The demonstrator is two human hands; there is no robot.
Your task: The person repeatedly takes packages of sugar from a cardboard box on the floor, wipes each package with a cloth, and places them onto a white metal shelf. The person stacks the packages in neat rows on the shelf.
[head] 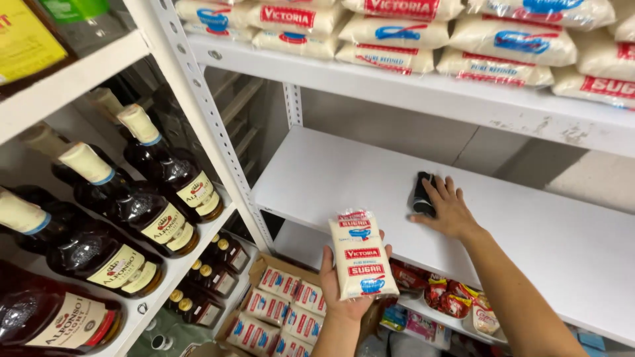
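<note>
— Holding item one: what does the left hand (344,291) carry?

— A sugar packet (362,254), oblong, clear film over white grains, with red label bands and a blue cup emblem. It stands upright in the palm, fingers clamped round its lower back, thumb on its right edge, in front of the middle shelf (529,231).

— And the right hand (450,208)?

— It lies flat on the white middle shelf, fingers spread slightly apart, their tips resting on a dark folded cloth (422,193). Whether it grips the cloth cannot be told.

— What is stocked above?

— The upper shelf (397,89) carries stacked sugar bags (463,39), pillow-shaped and white, some with red labels, some with blue cup marks.

— To the left?

— A neighbouring rack (198,106) of perforated white uprights, where dark liquor bottles (132,205) lie tilted in rows with cream foil caps and oval cream-and-gold labels. A lower tier holds smaller dark bottles (211,271) with gold caps.

— Below the hands?

— An open cardboard carton (281,311) packed with more sugar packets, red-banded, standing on end. Just right of it, on the bottom shelf (423,304), sit small red and yellow snack packets (456,301).

— Top left corner?

— A yellow package (23,39) with a green one beside it, both cut off by the frame edge.
</note>
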